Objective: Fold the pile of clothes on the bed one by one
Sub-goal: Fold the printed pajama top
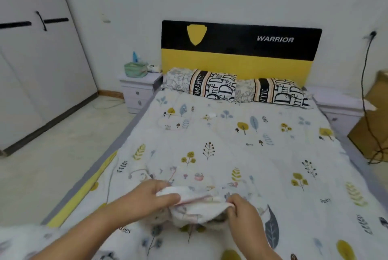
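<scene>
Both hands pinch garment [195, 207] near foot edge of bed [241, 146]: left hand [151, 195] at left end, right hand [241, 207] at right end. Open quilt beyond, up to pillows [233, 89].

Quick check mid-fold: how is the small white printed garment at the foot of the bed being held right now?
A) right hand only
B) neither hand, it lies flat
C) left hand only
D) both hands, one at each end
D: the left hand pinches the small white printed garment at its left end, and the right hand grips its right end, over the leaf-print bedspread.
</scene>
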Motion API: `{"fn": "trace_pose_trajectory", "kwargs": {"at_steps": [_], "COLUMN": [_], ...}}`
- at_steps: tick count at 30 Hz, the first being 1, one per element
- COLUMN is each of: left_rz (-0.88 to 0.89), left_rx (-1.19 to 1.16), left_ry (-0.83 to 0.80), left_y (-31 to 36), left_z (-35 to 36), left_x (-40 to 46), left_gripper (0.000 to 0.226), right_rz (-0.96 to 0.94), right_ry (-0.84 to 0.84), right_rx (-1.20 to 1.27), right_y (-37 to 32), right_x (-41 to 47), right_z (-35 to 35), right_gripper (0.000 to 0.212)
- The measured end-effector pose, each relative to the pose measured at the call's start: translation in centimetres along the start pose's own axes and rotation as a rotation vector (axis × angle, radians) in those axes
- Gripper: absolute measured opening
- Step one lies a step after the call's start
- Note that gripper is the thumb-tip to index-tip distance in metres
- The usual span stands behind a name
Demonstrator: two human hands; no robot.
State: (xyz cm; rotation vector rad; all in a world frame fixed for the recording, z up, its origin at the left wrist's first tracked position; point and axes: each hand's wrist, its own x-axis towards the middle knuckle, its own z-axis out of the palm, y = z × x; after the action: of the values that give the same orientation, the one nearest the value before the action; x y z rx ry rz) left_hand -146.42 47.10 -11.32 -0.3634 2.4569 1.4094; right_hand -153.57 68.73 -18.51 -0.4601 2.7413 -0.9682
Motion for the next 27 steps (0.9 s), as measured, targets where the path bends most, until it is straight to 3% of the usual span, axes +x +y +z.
{"fn": "trace_pose_trajectory", "kwargs": {"at_steps": [6, 11, 14, 16, 18, 19, 21, 24, 27], "left_rz": [0.238, 0.273, 0.223, 0.206, 0.208, 0.206, 0.22, 0.213, 0.188], "left_rx": [-0.302, -0.621, -0.877, -0.974, -1.071, -1.119, -1.196, -1.239, -1.23], "left_ry": [0.243, 0.335, 0.339, 0.301, 0.253, 0.232, 0.209, 0.211, 0.212], "left_y": [10.1, 17.6, 20.9, 23.0, 25.0, 26.0, 27.6, 28.3, 27.7], "left_z": [-2.1, -3.3, -3.5, -3.3, -2.9, -2.7, -2.5, -2.9, -3.5], "left_x": [-6.6, -11.6, -14.1, -15.9, -17.4, -18.2, -19.5, -20.6, -21.1], "left_gripper": [0.032, 0.033, 0.03, 0.025, 0.022, 0.022, 0.019, 0.02, 0.031], "right_rz": [-0.127, -0.194, -0.251, -0.309, -0.277, -0.249, -0.222, -0.301, -0.239], "right_ry": [0.174, 0.232, 0.275, 0.266, 0.268, 0.292, 0.376, 0.521, 0.435], "right_rx": [0.168, 0.286, 0.365, 0.393, 0.284, 0.182, 0.133, 0.408, 0.686], "right_y": [-7.3, -12.6, -15.8, -18.3, -19.9, -20.3, -20.6, -19.9, -20.0], "right_x": [-4.1, -8.0, -11.9, -15.1, -17.5, -18.2, -18.6, -18.0, -18.6], "right_z": [-8.6, -13.6, -15.0, -15.6, -15.6, -15.5, -16.4, -19.4, -23.8], "right_gripper": [0.024, 0.021, 0.049, 0.081, 0.12, 0.124, 0.105, 0.015, 0.024]}}
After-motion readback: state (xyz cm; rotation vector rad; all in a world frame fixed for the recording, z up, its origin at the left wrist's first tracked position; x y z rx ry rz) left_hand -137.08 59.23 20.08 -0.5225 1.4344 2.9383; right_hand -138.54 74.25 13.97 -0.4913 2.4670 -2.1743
